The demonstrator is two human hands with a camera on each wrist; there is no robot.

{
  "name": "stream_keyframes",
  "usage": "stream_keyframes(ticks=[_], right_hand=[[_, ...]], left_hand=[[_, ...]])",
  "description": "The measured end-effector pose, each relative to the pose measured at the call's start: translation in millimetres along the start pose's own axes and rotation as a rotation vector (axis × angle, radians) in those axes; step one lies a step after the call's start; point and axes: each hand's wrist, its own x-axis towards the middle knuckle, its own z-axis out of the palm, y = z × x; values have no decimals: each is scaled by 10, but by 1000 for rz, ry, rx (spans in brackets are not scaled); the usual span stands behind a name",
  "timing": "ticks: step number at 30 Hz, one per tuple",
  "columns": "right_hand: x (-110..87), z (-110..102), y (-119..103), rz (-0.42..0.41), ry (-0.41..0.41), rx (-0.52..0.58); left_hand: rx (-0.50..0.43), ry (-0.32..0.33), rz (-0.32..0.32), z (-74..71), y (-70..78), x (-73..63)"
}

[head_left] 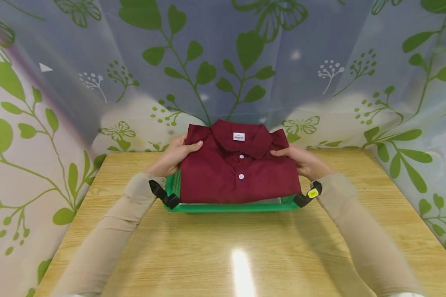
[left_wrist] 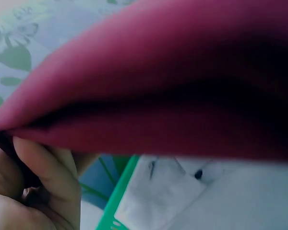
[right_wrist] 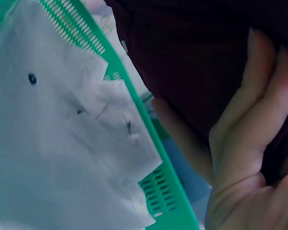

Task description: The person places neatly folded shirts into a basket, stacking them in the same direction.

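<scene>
A folded dark red polo shirt [head_left: 215, 173] with a collar, white buttons and a small white label is held over a green basket [head_left: 230, 208]. My left hand [head_left: 176, 154] grips its left side, thumb on top and fingers underneath. On the opposite side my right hand [head_left: 301, 160] holds it in the same way, its fingers [right_wrist: 245, 120] under the cloth. Beneath it, a white garment with dark buttons [right_wrist: 67, 129] lies in the basket, also visible in the left wrist view as white cloth [left_wrist: 163, 191]. The red shirt hides most of the basket in the head view.
The basket stands on a light wooden table [head_left: 200, 251] near its back edge. Behind and at both sides hangs a curtain [head_left: 223, 74] printed with green leaves and butterflies. A black strap device sits on each wrist.
</scene>
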Motion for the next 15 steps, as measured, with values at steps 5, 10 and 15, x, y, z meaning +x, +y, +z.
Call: stream_keyframes(ticks=[5, 10, 15], right_hand=[[137, -21, 75, 51, 3, -49], [204, -13, 128, 92, 6, -105], [224, -9, 142, 81, 13, -150]], left_hand=[[217, 26, -9, -52, -64, 62], [384, 7, 10, -87, -92, 49], [456, 2, 7, -104, -146, 91]])
